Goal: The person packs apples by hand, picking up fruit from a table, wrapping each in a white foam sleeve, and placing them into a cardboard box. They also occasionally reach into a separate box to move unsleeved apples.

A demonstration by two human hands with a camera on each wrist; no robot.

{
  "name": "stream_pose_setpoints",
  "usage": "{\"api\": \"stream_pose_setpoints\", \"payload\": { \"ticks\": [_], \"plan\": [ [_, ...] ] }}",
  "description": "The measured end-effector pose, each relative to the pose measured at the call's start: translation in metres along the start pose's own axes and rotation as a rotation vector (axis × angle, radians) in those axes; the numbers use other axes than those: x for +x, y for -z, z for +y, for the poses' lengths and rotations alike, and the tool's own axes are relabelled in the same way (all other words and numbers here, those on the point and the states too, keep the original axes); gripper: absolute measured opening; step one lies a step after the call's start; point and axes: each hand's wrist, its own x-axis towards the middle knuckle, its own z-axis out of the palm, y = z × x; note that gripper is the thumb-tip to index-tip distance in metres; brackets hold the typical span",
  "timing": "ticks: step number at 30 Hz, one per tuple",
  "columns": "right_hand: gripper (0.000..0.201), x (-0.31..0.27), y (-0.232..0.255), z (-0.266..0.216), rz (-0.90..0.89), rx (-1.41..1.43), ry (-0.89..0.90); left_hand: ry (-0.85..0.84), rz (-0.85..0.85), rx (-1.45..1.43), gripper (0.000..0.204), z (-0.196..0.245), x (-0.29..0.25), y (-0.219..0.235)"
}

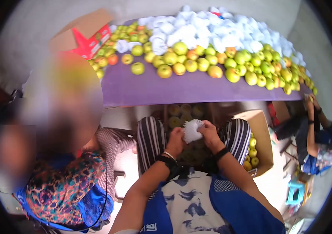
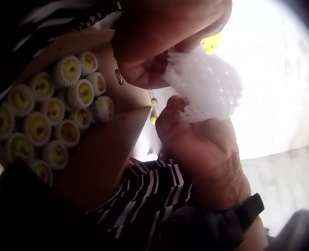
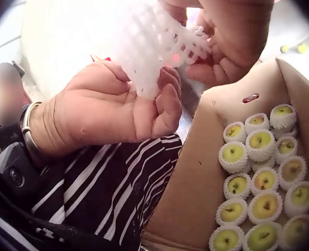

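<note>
A white foam net sleeve [image 1: 192,132] is held between both hands in front of my lap, just below the table's near edge. My left hand [image 1: 176,140] pinches one side of it, my right hand [image 1: 210,136] the other. In the right wrist view the net [image 3: 144,47] spreads over the left fingers, its toothed end at the right hand's fingertips. Light passes through its mesh; I cannot tell whether anything is inside. Below the hands, a cardboard box [image 3: 180,183] contains rows of yellow-green apples [image 3: 265,204], each in a white foam net.
On the purple table [image 1: 146,87] lie many loose apples [image 1: 169,58], with a heap of white foam nets [image 1: 205,31] behind. Another apple box [image 1: 265,144] stands by my right knee. People sit on both sides, and a red carton [image 1: 92,41] is at the far left.
</note>
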Motion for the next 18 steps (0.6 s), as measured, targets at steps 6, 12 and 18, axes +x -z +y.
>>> {"api": "stream_pose_setpoints", "payload": {
  "ticks": [6, 12, 18],
  "plan": [
    [0.013, 0.001, 0.008, 0.003, 0.153, 0.085, 0.078, -0.025, 0.219, 0.206, 0.008, 0.007, -0.006, -0.012],
    [0.015, 0.001, 0.014, 0.002, 0.146, 0.104, 0.039, -0.094, 0.167, 0.369, 0.018, 0.012, -0.012, -0.023],
    [0.015, 0.0, 0.008, 0.004, 0.145, -0.023, 0.046, 0.157, -0.027, 0.299, 0.024, 0.013, -0.015, -0.022]
  ]
}}
